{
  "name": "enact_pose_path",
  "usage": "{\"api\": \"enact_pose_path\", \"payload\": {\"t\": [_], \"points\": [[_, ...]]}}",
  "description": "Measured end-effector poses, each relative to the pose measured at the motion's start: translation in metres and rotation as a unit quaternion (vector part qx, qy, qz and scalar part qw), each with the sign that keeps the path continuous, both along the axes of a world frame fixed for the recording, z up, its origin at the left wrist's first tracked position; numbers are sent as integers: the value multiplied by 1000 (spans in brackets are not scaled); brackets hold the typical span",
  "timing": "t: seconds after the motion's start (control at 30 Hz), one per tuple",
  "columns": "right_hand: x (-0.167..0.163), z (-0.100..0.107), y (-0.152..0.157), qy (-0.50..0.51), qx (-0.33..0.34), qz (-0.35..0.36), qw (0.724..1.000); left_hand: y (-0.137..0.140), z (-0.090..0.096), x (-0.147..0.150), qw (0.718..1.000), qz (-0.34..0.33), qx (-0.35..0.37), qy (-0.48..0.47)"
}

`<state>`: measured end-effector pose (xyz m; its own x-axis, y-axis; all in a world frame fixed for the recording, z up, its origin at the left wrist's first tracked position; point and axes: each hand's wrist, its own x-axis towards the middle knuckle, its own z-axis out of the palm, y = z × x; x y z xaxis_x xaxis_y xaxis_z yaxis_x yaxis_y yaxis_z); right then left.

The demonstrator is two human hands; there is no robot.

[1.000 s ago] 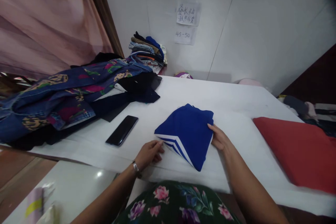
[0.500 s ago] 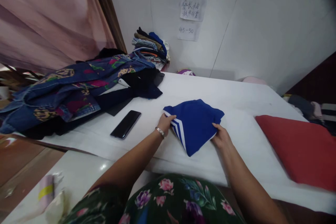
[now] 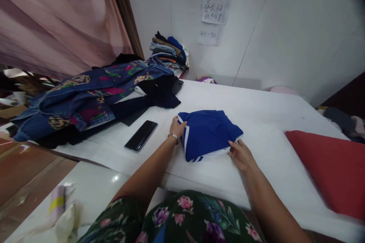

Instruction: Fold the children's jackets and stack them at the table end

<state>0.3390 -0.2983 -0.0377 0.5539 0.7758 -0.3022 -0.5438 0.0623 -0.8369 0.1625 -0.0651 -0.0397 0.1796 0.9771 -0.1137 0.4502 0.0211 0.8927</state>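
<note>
Blue garment [image 3: 209, 133] lies bunched into a loose, roughly four-sided bundle on the white tabletop [image 3: 265, 117], about midway along the near edge and set in from it. White stripes run down its left side; a white layer peeks out below the near side.

Left hand [image 3: 177, 126]: thumb over the bundle's far-left corner, fingers curled close, cloth pinched between. Right hand [image 3: 239, 153]: half curled, thumb and fingers closed lightly on the near-right border; undersides of the fingers hidden.

Handling, by judgement: light, soft, limp, perhaps slightly slick; not fragile, but layers likely to slide apart. Best held at opposite corners, all layers pinched together.

Nearby: dark phone [image 3: 141, 135] to the left, towards the near edge; patterned denim garment [image 3: 97, 95] along the tabletop's left end; red slab [image 3: 327, 171] by the near-right corner.
</note>
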Motion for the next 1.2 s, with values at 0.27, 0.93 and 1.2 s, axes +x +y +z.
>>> {"api": "enact_pose_path", "payload": {"t": [0.27, 0.93, 1.2], "points": [[8, -4, -22, -427, -116, -199, 874, -31, 19, -6, 940, -120, 293, 129], [16, -7, 81, -747, -295, 127, 582, -61, 10, 7, 845, -321, 305, 302], [19, -3, 80, -723, -277, 140, 617, -27, 19, 11, 888, -227, 260, 305]]}}
